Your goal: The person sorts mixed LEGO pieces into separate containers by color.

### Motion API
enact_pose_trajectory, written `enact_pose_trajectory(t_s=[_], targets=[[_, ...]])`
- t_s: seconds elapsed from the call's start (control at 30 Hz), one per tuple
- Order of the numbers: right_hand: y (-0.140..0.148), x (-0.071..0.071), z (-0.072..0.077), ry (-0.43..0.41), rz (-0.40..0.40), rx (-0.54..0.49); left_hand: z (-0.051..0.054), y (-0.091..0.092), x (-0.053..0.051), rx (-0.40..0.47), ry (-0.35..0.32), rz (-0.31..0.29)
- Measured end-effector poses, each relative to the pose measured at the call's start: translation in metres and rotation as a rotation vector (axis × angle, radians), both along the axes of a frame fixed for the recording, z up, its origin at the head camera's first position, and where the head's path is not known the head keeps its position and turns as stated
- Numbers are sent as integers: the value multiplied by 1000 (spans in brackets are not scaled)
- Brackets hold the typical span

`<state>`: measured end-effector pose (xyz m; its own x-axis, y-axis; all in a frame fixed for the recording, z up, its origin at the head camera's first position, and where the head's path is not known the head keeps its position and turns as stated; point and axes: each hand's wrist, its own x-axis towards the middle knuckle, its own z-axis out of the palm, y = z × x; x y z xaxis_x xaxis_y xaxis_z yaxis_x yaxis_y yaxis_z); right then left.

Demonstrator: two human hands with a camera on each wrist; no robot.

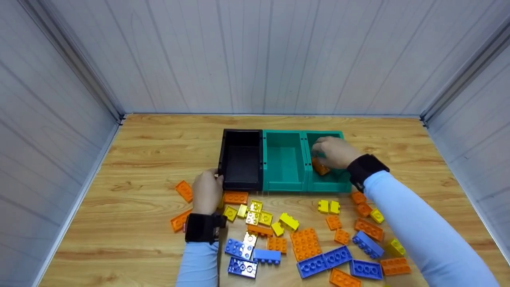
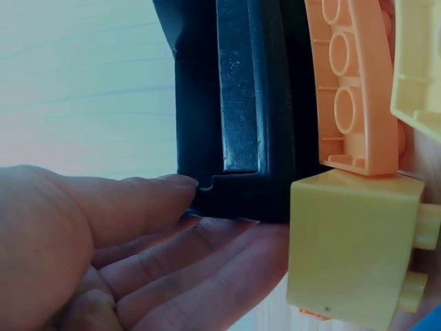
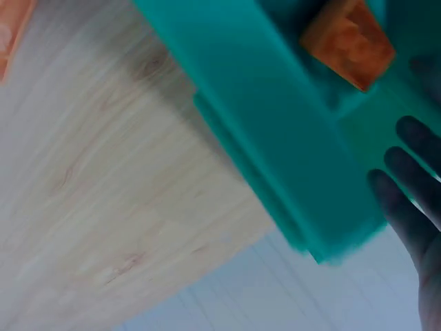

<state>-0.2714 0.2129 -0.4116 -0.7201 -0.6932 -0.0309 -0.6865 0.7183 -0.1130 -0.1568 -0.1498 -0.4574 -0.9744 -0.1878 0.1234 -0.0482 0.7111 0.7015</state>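
One orange building brick [image 1: 321,168], head view, lies in the outer green bin [image 1: 328,187] right of the black bin [image 1: 242,186], below the right hand [image 1: 336,152]; left wrist: left hand [image 2: 114,231] clamped on the black bin's corner; right wrist: right hand's visible fingers spread apart.

The brick [image 1: 321,167] is orange, its bin [image 1: 328,186] green (and the leftmost bin [image 1: 242,165] black).

Head cam high, facing forward-down
wrist cams way closer, left sharing the black bin [image 1: 242,185] with head, right a green bin [image 1: 328,186]
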Motion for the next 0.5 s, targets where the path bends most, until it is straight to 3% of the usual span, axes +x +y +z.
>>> enact_pose_trajectory(t_s=[0.1,0.27,0.37,0.5], targets=[[11,12,17,20,5,-47,-3,2,-1,10,3,-2],[35,47,41,66,-15,-30,-5,2,-3,23,-8,-8],[52,67,40,97,-28,-17,-8,1,-5,17,-5,-11],[72,87,22,101,-86,-13,-12,-2,-6,16,-14,2]])
